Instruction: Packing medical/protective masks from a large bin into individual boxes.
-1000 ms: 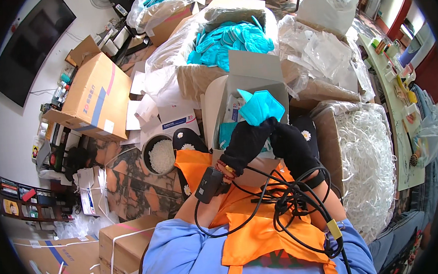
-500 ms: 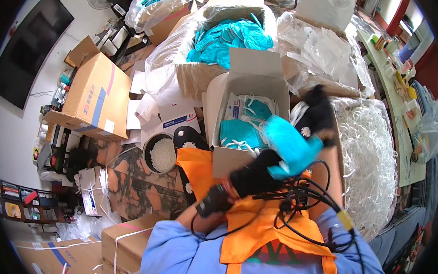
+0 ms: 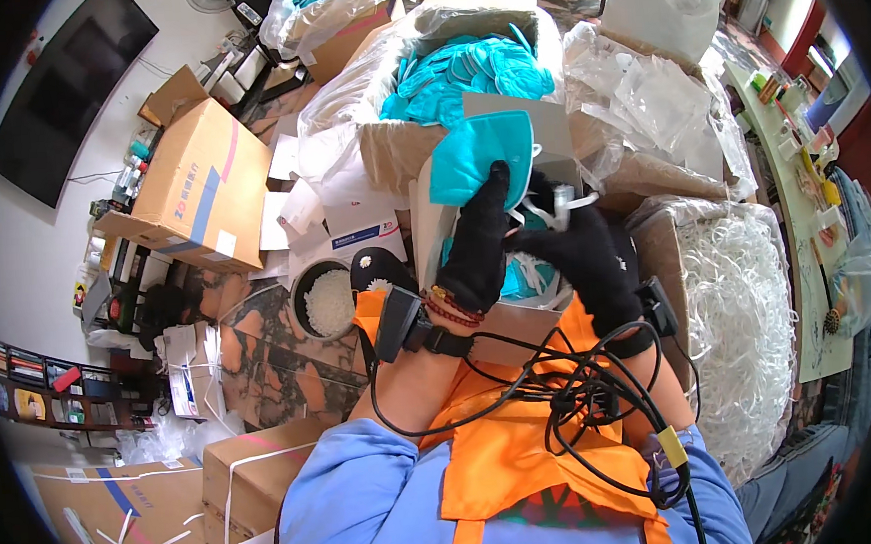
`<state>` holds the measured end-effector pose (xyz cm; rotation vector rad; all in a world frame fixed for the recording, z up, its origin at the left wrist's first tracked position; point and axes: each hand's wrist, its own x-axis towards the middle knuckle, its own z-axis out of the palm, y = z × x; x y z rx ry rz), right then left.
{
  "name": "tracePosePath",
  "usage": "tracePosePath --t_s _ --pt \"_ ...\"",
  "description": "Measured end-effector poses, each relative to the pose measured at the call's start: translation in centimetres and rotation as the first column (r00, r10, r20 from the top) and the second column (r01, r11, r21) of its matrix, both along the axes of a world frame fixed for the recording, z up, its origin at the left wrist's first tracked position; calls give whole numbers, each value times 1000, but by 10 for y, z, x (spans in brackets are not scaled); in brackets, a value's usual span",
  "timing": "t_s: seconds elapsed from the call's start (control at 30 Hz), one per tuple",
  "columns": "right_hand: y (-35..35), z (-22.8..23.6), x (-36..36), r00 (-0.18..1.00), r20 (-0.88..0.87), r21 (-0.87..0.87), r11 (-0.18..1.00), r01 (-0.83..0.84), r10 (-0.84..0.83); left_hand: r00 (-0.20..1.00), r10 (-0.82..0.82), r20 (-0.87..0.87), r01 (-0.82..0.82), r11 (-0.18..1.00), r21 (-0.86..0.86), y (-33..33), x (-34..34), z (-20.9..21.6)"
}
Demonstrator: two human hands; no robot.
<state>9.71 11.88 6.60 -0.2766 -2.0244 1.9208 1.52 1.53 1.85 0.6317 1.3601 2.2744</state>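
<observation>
The left hand [image 3: 479, 244], in a black glove, holds a turquoise mask [image 3: 483, 154] by its near edge, thumb on its face, raised over the far part of an open box [image 3: 519, 325]. The right hand [image 3: 590, 263], also gloved, is just right of it with fingers partly curled; a white strap [image 3: 576, 203] shows at the fingers, though I cannot tell whether they grip it. More masks [image 3: 528, 276] with white loops lie inside the box, partly hidden by the hands. Far beyond stands a plastic-lined carton [image 3: 403, 154] heaped with turquoise masks. A heap of white strips [image 3: 737, 303] fills a box on the right, and a bucket [image 3: 300, 290] of white bits stands on the left
</observation>
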Motion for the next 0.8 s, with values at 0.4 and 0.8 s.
tracePosePath --t_s 0.4,0.8 --pt "-8 -76 -28 993 115 32 999 32 -35 994 -103 -35 84 931 -355 -14 -3 -11" --pt "41 -49 -19 990 18 -454 883 -119 143 800 -406 441 431 901 48 83 -168 51"
